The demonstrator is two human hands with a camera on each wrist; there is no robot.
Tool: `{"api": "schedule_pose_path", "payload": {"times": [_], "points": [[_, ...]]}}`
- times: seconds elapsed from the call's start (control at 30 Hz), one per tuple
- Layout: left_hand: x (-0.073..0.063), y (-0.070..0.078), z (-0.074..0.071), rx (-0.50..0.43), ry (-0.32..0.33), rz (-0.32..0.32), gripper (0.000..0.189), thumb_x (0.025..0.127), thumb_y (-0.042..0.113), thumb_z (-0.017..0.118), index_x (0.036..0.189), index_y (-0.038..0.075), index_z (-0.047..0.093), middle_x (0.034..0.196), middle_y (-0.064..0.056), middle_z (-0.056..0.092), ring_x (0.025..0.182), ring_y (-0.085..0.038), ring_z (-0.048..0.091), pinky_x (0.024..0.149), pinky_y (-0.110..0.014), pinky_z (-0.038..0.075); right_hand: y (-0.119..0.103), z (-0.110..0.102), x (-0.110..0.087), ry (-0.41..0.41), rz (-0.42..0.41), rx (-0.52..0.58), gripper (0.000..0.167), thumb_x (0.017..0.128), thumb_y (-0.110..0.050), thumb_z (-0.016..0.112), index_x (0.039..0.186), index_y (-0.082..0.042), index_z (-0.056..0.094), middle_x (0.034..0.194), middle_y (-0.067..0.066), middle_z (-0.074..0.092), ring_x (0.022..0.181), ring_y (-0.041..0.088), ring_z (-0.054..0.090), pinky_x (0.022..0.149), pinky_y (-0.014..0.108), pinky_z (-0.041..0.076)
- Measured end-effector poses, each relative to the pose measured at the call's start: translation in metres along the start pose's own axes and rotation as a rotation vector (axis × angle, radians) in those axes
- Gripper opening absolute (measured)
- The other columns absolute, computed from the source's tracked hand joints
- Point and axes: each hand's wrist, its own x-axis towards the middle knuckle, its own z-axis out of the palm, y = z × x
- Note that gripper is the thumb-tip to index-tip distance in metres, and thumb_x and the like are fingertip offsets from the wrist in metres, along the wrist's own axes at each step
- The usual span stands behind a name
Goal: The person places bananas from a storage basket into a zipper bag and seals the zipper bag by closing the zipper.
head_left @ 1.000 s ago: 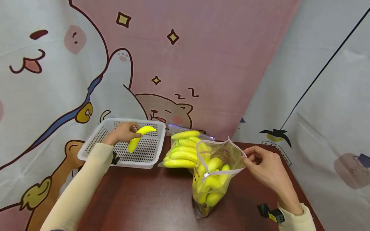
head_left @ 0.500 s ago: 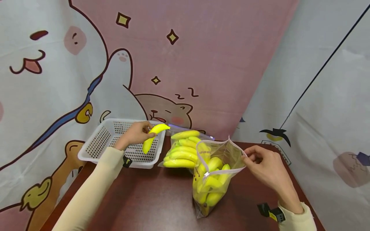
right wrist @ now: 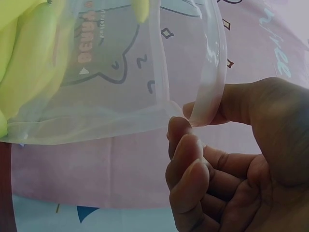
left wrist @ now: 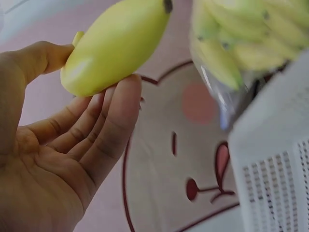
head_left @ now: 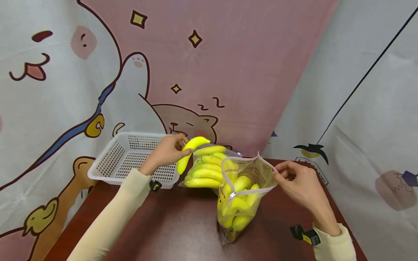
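Note:
My left hand pinches a yellow banana between thumb and fingers, in the air by the basket's right rim. In the left wrist view the banana has a dark tip and the thumb and fingertips press its two sides. With thumb and fingertips my right hand holds the right edge of a clear zip bag, which stands with its mouth wide apart. Several bananas are inside it. The right wrist view shows the bag's rim pinched at its corner by the right hand.
A white perforated basket stands at the left of the dark red-brown table. Behind the held bag lies another clear bag filled with several bananas. A cartoon-printed cloth hangs behind the table.
My left hand has carried the banana rightward, from over the basket to beside the bag lying at the back. The right hand keeps its hold on the bag's edge.

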Motion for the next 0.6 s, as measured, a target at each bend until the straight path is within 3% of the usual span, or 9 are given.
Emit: {"api": "schedule_pose_path", "payload": {"times": [0.37, 0.6], "points": [[0.001, 0.047, 0.01, -0.132, 0.021, 0.095, 0.028, 0.092, 0.031, 0.077, 0.109, 0.011, 0.067, 0.093, -0.003, 0.069, 0.08, -0.016, 0.066, 0.069, -0.031, 0.053, -0.002, -0.001, 0.004, -0.042, 0.017, 0.0, 0.012, 0.095, -0.03, 0.069, 0.098, -0.019, 0.073, 0.076, -0.004, 0.069, 0.065, 0.011, 0.061, 0.059, 0.025, 0.044], [0.005, 0.072, 0.011, -0.268, -0.008, 0.102, 0.035, 0.093, 0.03, 0.077, 0.122, 0.014, 0.065, 0.097, -0.004, 0.069, 0.083, -0.016, 0.068, 0.066, -0.032, 0.057, -0.001, 0.0, 0.005, -0.043, -0.008, 0.005, 0.011, 0.095, -0.028, 0.069, 0.099, -0.019, 0.073, 0.075, -0.005, 0.068, 0.063, 0.01, 0.059, 0.058, 0.025, 0.044]]}}
